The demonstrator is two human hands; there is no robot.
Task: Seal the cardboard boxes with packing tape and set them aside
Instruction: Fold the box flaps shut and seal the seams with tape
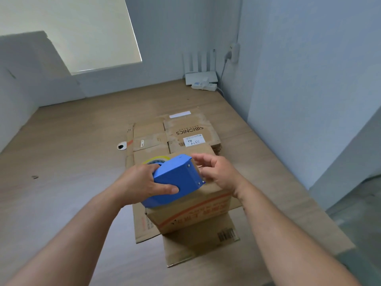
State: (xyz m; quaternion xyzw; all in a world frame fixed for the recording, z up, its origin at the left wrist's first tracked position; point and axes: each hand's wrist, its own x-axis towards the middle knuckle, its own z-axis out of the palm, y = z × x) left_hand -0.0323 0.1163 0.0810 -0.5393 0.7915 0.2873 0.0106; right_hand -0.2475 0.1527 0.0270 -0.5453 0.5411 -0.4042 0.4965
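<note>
Both hands work at frame centre: left hand [144,182] grips the blue tape dispenser [175,180] atop the cardboard box [191,211], right hand [218,172] loosely curled at its front end, grasp indeterminate.

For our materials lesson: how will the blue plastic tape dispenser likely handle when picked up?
The blue plastic tape dispenser looks stiff: flat panels unbent in the left hand. Probably light, since one hand holds it.
</note>
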